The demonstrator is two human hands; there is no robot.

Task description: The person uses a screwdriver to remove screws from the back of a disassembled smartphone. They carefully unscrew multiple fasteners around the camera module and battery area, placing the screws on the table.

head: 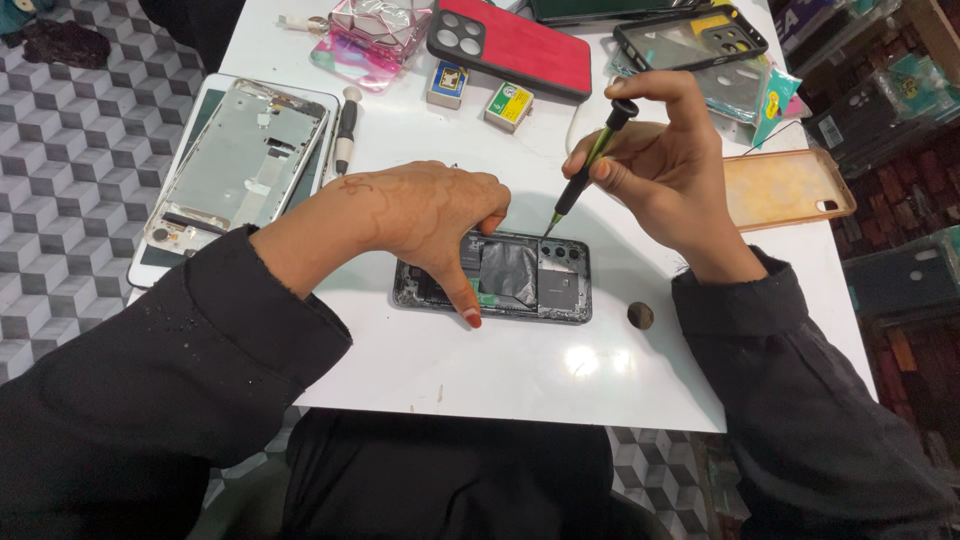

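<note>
An opened dark phone lies back-up on the white table, its insides and grey shielding showing. My left hand rests over the phone's left end, fingers spread, thumb pressing its near edge. My right hand grips a slim black and green screwdriver, held tilted with its tip touching the phone's far edge near the camera holes.
A stripped phone frame on a white panel lies at the left beside another screwdriver. At the back lie a red phone case, two small boxes and clear cases; an orange case at right, a small dark lump nearby.
</note>
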